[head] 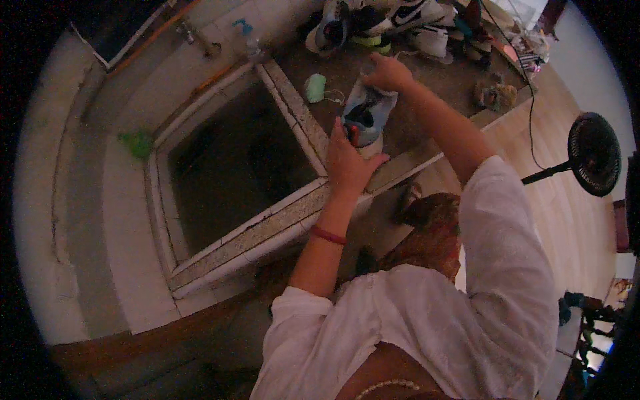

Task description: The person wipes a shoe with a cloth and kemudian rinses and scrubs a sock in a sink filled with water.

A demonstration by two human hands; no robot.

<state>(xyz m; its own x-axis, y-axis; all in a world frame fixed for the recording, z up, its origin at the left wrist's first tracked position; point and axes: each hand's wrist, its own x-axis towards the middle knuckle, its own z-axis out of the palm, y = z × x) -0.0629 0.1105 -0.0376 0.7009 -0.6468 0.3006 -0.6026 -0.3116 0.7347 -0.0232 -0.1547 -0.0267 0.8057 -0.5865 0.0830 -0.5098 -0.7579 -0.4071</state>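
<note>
A light grey-blue sneaker (pixel 371 117) with a dark opening and a red patch lies over the brown counter, between my two hands. My left hand (pixel 350 160) cups its near end, with the thumb spread on one side and the fingers along the other. At the far end, my right hand (pixel 390 75) has its fingers on the shoe's tip, the index finger stretched forward. What the curled fingers of the right hand do underneath is hidden. Left of the shoe rests a pale green object (pixel 315 88) with a thin cord beside it.
A tiled basin (pixel 250 227) with dark contents lies left of the counter (pixel 420 127). Several shoes (pixel 420 20) are piled at the back. A brown scrubbing clump (pixel 495 96) sits right. A green bag (pixel 137 144), a tap (pixel 205 45) and a black fan (pixel 594 154) stand around.
</note>
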